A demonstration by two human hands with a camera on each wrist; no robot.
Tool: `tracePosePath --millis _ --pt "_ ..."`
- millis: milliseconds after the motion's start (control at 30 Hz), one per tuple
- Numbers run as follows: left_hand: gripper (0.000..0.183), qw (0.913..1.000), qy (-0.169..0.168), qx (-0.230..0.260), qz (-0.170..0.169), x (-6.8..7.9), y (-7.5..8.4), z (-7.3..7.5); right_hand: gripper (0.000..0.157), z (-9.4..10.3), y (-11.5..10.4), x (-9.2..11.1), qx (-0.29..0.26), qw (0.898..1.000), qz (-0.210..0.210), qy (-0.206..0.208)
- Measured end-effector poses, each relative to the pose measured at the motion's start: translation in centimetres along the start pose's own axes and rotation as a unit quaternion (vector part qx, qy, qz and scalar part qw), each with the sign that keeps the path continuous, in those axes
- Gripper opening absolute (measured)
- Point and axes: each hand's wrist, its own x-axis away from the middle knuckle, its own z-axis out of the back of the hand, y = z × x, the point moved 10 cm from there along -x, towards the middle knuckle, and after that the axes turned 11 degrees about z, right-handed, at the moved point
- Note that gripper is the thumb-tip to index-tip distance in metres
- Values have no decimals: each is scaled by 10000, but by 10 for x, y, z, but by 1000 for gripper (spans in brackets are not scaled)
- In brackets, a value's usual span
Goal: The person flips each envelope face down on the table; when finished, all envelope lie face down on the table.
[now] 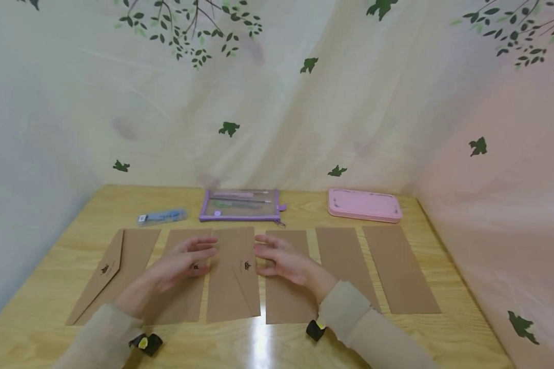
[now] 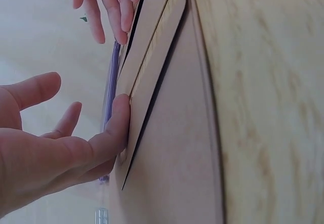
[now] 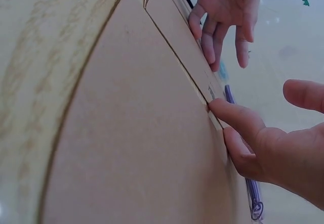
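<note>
Several brown paper envelopes lie in a row across the table. Between my two hands is an envelope [image 1: 228, 294] with a small dark crown print on its flap. My left hand [image 1: 177, 266] lies over the neighbouring envelope [image 1: 180, 302] on the left, fingers relaxed, with fingertips right at the middle envelope's left edge. Opposite it, my right hand [image 1: 288, 262] extends loosely bent fingers to the right edge, over another envelope [image 1: 288, 305]. In the left wrist view, a fingertip [image 2: 121, 107] of the left hand meets the paper. Neither hand grips anything.
At the far left lies an envelope [image 1: 140, 251] with its flap up; two plain envelopes [image 1: 343, 256] [image 1: 399, 271] lie at the right. Behind the row are a blue item in clear packaging [image 1: 162, 217], a purple-edged zip pouch [image 1: 240, 218] with pens, and a pink case [image 1: 364, 205]. Printed fabric hangs behind.
</note>
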Motion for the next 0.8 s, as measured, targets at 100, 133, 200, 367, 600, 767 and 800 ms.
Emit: tracePosePath --millis 100,133,200,367,600,767,800 --pt "63 9999 -3 145 65 -1 -2 1 64 0 -1 1 100 9999 -5 -35" --pt "63 9998 -9 175 75 -2 -2 0 64 1 -2 2 123 9999 -10 -21" --pt "63 9997 -34 220 72 -3 -1 -1 64 3 -3 2 175 9998 -5 -27" --pt "62 9994 -97 316 53 -3 0 -2 64 2 -3 2 178 9998 -10 -53" --pt "61 9993 -3 349 134 0 -3 3 64 -3 -1 0 108 9999 9 -79" --pt "61 9993 -32 355 139 0 -2 2 63 -1 0 1 86 10000 8 -1" --pt "62 9993 -47 339 126 0 -2 1 62 -1 0 2 87 10000 6 15"
